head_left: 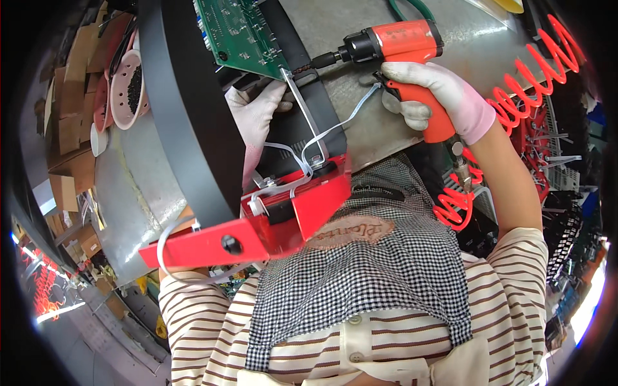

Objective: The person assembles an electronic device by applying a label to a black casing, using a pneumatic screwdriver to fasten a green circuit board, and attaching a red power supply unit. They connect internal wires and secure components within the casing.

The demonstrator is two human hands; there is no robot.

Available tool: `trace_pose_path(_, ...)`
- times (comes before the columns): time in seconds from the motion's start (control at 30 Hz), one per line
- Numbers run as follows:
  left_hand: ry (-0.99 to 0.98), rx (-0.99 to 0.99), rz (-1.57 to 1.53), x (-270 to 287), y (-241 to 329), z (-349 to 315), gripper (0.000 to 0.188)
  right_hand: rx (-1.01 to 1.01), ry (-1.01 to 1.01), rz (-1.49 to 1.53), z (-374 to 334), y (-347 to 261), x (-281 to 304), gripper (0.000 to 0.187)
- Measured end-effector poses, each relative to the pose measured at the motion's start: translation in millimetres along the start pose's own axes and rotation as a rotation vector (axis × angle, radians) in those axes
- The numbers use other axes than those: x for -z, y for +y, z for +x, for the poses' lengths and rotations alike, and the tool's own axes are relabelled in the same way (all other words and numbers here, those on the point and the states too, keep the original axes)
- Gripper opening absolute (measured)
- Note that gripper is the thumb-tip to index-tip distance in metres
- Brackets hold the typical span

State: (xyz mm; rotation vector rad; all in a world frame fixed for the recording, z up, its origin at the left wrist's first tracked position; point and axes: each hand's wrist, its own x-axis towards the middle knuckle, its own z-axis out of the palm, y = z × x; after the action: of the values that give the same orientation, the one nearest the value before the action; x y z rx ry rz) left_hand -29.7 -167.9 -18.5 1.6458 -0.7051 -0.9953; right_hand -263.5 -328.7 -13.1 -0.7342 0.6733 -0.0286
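My gloved right hand is wrapped round the grip of an orange-red air impact driver. The driver points left, and its dark bit reaches to the lower corner of a green circuit board. At that same corner my gloved left hand is closed, fingers pinched together; what they hold is hidden. A thin metal bracket slopes from the board's corner down to a red metal frame. Beside my left hand curves a broad black panel. A pale flat cable runs from the frame towards the driver.
A coiled red air hose hangs at the right and joins the driver's base. On the metal bench at the left stands a pink bowl of small dark parts, with cardboard behind. Red metal parts are stacked at right.
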Motion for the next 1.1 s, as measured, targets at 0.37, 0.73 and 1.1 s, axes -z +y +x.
trace_pose_path(0.37, -0.166, 0.038, -0.193, 72.8, 6.3, -28.8, 0.039, 0.16, 0.072, 0.054, 2.3, 4.8, 21.6, 0.027)
trace_pose_path(0.73, 0.115, -0.144, 0.019, 69.0, -5.6, -162.5, 0.056, 0.481, 0.307, 0.4, 28.9, -19.3, 86.1, 0.026)
trace_pose_path(1.1, -0.357, -0.719, 1.005, 59.6, 113.5, -120.2, 0.035, 0.594, -0.118, 0.848, -3.2, -5.0, 91.5, 0.027)
